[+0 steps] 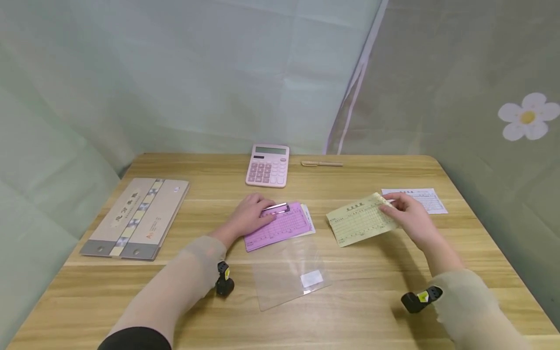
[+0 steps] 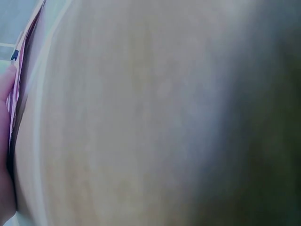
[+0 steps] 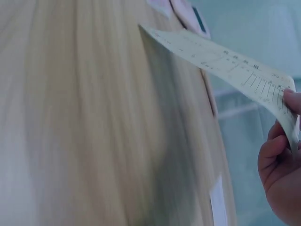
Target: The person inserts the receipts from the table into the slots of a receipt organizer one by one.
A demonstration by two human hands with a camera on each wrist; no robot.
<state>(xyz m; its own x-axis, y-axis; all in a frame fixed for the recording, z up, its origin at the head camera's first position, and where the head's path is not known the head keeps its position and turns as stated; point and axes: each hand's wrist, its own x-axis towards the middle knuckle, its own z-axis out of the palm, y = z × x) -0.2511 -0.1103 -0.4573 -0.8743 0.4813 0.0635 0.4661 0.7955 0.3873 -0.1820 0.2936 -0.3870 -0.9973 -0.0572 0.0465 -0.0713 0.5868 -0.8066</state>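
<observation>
A clear clipboard [image 1: 288,277] with a metal clip [image 1: 277,209] lies at mid-table. Pink printed forms [image 1: 280,228] sit under the clip, with pale sheets [image 1: 309,216] showing beneath their right edge. My left hand [image 1: 250,216] holds the clipboard by its clip end, thumb over the pink paper beside the clip; its other fingers are partly hidden. Between thumb and fingers, my right hand [image 1: 409,216] pinches the right end of a yellow printed form [image 1: 360,219]. The form [image 3: 225,66] is raised off the wood and bends slightly in the right wrist view.
Behind the right hand lies a white printed slip [image 1: 422,200]. A pink calculator [image 1: 268,166] and a pen [image 1: 321,164] are near the table's far edge. At the left rests a grey-beige folder [image 1: 135,218]. Pale curtains [image 1: 210,78] hang behind the wooden table [image 1: 350,311].
</observation>
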